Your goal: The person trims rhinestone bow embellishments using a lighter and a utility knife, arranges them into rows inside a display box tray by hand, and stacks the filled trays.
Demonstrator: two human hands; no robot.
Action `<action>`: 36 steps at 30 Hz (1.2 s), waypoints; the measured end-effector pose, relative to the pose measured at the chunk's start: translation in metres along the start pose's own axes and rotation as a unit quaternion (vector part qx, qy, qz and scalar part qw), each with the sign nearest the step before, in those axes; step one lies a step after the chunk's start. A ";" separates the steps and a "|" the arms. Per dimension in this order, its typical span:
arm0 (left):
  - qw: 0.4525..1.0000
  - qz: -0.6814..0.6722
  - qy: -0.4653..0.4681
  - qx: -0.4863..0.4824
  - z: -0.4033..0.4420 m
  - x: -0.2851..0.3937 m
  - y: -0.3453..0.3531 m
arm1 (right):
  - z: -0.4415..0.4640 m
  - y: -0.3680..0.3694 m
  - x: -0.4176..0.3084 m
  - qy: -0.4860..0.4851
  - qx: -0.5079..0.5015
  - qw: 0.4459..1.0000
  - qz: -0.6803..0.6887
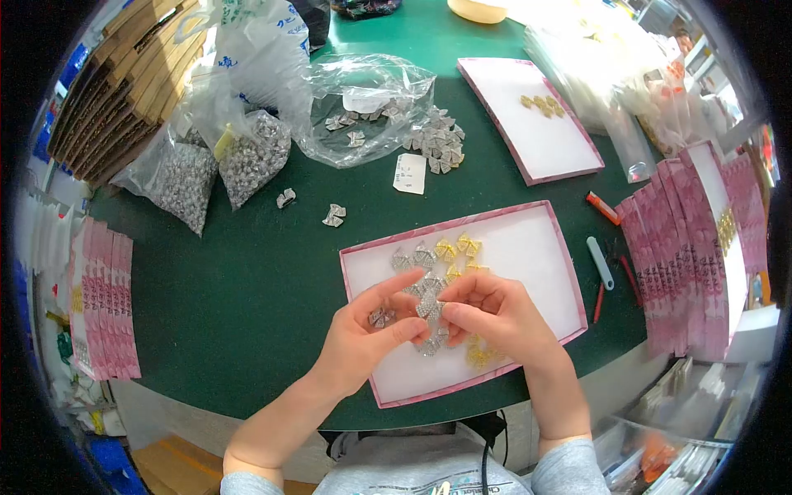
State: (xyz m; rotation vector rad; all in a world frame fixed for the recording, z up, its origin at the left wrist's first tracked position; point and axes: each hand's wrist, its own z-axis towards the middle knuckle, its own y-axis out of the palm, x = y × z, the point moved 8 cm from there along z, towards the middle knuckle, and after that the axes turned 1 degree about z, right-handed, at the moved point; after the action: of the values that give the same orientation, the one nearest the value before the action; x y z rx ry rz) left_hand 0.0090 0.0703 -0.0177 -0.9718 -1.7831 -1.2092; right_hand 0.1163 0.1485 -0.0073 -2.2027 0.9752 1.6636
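Over a pink-edged white tray [528,247], both hands meet around a small silver piece [428,307]. My right hand [491,309] pinches this piece between thumb and fingertips. My left hand [371,326] is beside it, thumb and fingers apart, with a gap between them; another silver piece [381,318] shows in that gap. Silver pieces [424,254] lie in the tray's left part, and gold pieces [469,245] lie right of them, partly hidden by my right hand.
Loose silver pieces [437,140] lie by a clear bag [330,91] and a white label [409,174]. Filled bags [177,177] stand at left. A second tray [536,124] holds gold pieces. An orange marker [603,208], a cutter [600,262] and stacked pink boxes [668,256] are at right.
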 end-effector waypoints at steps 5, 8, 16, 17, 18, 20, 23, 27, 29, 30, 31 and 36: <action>0.998 0.057 0.014 -0.030 -0.001 0.001 0.005 | -0.001 -0.001 0.001 0.018 -0.001 1.000 0.025; 0.999 0.036 0.020 -0.007 0.000 -0.002 0.004 | 0.000 -0.001 0.003 0.027 0.006 0.999 0.047; 0.999 0.017 0.022 0.022 0.000 -0.005 0.000 | 0.002 0.001 0.003 0.011 0.015 0.997 0.071; 0.999 0.022 0.024 0.023 0.000 -0.005 0.000 | 0.002 0.000 0.001 -0.002 0.010 0.998 0.067; 0.999 0.027 0.026 0.024 0.000 -0.006 -0.001 | 0.002 0.001 0.000 -0.015 0.007 0.998 0.064; 0.999 0.032 0.028 0.022 0.000 -0.006 -0.001 | 0.002 -0.001 0.001 -0.020 0.026 0.997 0.069; 0.999 0.031 0.027 0.013 0.001 -0.005 0.001 | 0.002 -0.002 0.000 -0.028 0.030 0.997 0.061; 0.999 0.030 0.016 0.008 0.001 -0.002 0.004 | 0.002 -0.003 -0.001 -0.040 0.023 0.997 0.058; 0.999 0.035 0.014 0.009 0.001 -0.001 0.004 | 0.002 -0.003 -0.001 -0.045 0.027 0.997 0.051; 0.999 0.037 0.015 0.010 0.001 -0.001 0.005 | 0.002 -0.004 -0.002 -0.048 0.030 0.997 0.048; 0.999 0.040 0.016 0.012 0.001 0.000 0.005 | 0.002 -0.004 -0.001 -0.050 0.031 0.997 0.044; 0.999 0.035 0.017 0.010 0.000 0.001 0.005 | 0.001 -0.005 -0.002 -0.055 0.043 0.997 0.025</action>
State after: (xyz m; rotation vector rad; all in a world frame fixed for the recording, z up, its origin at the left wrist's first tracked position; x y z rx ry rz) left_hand 0.0131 0.0720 -0.0154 -0.9883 -1.7167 -1.1562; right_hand 0.1179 0.1535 -0.0068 -2.0248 1.0602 1.7104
